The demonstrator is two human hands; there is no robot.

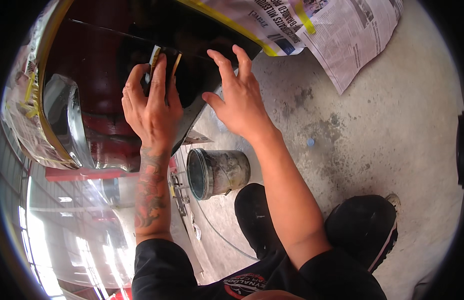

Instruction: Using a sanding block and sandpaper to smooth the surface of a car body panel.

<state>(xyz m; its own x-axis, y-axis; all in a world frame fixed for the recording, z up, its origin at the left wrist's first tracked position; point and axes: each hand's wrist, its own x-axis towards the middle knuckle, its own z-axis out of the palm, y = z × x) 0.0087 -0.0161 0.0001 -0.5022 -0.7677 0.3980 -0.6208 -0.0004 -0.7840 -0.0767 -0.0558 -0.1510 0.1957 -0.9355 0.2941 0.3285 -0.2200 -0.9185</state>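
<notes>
My left hand [154, 107] is closed around a dark sanding block [171, 52] with pale and yellowish edges. Its fingers press the block flat to a glossy black, dark red car panel [104, 55]; the palm side of the grip is hidden. To the right, my right hand [240, 102] is spread over the panel's lower edge, thumb and fingers apart, with nothing in it. Whether its fingertips touch the panel I cannot tell. Yellow masking tape [232, 25] and newspaper [347, 40] border the panel on the right, and more taped paper [24, 95] covers the left side.
A grimy bucket [224, 172] stands on the concrete floor [352, 150] beneath my forearms, near my knees. A thin hose or cable [217, 230] runs past it. A small blue cap [310, 142] lies on the floor. Another shiny car surface [77, 225] is at the lower left.
</notes>
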